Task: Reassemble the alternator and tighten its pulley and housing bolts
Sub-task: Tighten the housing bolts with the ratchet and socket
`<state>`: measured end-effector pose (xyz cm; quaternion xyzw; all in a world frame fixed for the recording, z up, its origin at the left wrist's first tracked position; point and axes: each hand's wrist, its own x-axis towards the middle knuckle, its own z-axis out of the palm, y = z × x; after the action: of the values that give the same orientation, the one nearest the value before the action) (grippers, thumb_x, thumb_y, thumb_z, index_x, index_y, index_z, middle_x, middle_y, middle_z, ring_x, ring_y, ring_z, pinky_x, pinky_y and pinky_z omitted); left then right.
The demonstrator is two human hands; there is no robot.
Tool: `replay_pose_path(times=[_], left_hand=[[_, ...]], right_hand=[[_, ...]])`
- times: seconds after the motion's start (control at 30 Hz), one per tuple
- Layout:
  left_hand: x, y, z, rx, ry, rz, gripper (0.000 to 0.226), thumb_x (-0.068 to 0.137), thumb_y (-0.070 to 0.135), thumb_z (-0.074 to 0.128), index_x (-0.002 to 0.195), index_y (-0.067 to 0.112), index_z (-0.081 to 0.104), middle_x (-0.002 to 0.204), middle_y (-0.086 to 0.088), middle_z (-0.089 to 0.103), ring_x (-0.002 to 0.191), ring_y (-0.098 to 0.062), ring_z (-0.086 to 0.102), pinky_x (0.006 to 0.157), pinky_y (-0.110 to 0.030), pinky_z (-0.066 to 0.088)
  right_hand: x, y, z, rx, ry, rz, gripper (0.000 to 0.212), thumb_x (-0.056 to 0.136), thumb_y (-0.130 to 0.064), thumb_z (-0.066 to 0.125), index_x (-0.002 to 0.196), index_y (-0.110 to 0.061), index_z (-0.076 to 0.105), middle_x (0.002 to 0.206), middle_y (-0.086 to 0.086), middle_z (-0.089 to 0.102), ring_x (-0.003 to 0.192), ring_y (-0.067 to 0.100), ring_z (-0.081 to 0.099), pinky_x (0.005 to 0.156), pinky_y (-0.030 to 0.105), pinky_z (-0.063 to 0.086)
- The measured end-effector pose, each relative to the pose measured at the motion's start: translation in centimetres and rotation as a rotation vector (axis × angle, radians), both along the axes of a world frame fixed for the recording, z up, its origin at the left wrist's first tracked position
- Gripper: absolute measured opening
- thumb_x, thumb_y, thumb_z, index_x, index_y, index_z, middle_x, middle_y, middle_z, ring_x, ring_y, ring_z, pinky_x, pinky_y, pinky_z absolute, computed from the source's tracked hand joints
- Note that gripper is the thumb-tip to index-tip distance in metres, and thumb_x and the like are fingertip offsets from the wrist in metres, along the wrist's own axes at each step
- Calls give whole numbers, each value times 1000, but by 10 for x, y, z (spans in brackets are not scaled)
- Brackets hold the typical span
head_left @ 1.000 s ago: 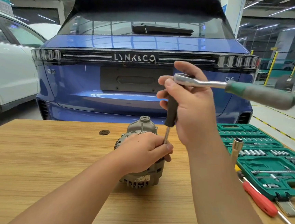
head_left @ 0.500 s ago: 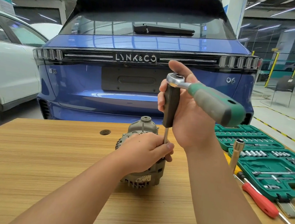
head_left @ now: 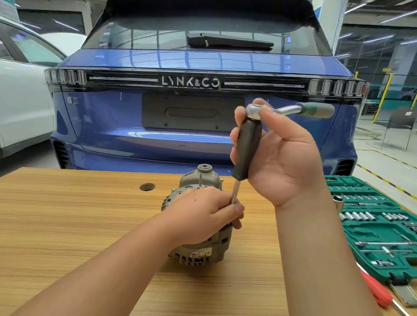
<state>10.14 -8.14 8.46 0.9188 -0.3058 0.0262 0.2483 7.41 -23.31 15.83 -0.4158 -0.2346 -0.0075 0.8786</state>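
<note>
Now ratchet handle (head_left: 315,110) back rightward, right hand (head_left: 282,151) gripping driver (head_left: 246,148), left hand (head_left: 203,215) gripping alternator (head_left: 195,253).

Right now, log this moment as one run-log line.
step: tightening housing bolt | left hand: grips driver shaft on alternator | right hand: holds black driver handle, ratchet on top

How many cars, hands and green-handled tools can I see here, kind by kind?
Cars: 2, the blue car and the white car
Hands: 2, the left hand and the right hand
Green-handled tools: 1, the ratchet
Total: 5
</note>
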Motion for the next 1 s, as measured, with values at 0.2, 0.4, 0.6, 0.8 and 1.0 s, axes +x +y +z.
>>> replay_pose_path(times=[0.2, 0.4, 0.6, 0.8, 1.0], left_hand=[[-2, 0, 1, -21, 34, 12, 31, 107, 50, 41, 84, 48, 62, 87, 49, 60, 93, 20, 53, 69, -15, 37], [-2, 0, 1, -17, 26, 9, 30, 106, 49, 43, 86, 46, 64, 89, 48, 62, 93, 18, 54, 71, -17, 38], [0, 1, -2, -18, 5, 9, 31, 106, 49, 43, 82, 47, 63, 90, 45, 64, 93, 16, 55, 74, -18, 40], [2, 2, -3, 0, -16, -23, 31, 106, 50, 43, 88, 41, 67, 85, 44, 62, 97, 14, 53, 78, -20, 40], [3, 1, -2, 17, -31, -16, 29, 106, 51, 42, 86, 47, 63, 85, 46, 61, 100, 18, 50, 78, -18, 38]], right_hand=[[2, 30, -13, -313, -347, -502, 37, 98, 1, 57, 107, -34, 64, 92, 2, 68, 77, 17, 61, 67, 30, 53], [4, 26, -13, -269, -344, -399, 37, 84, -14, 41, 98, -33, 69, 81, -9, 66, 67, 11, 58, 60, 30, 49], [4, 25, -14, -191, -349, -318, 23, 95, -34, 48, 105, -25, 67, 88, 8, 57, 67, 18, 53, 62, 33, 43], [2, 27, -9, -163, -199, -629, 33, 82, -28, 74, 108, -16, 59, 62, -6, 57, 55, 13, 48, 53, 26, 42], [0, 1, 0, -73, 46, -117, 10, 81, -22, 69, 90, -18, 66, 79, -5, 64, 65, 12, 56, 68, 27, 44]])
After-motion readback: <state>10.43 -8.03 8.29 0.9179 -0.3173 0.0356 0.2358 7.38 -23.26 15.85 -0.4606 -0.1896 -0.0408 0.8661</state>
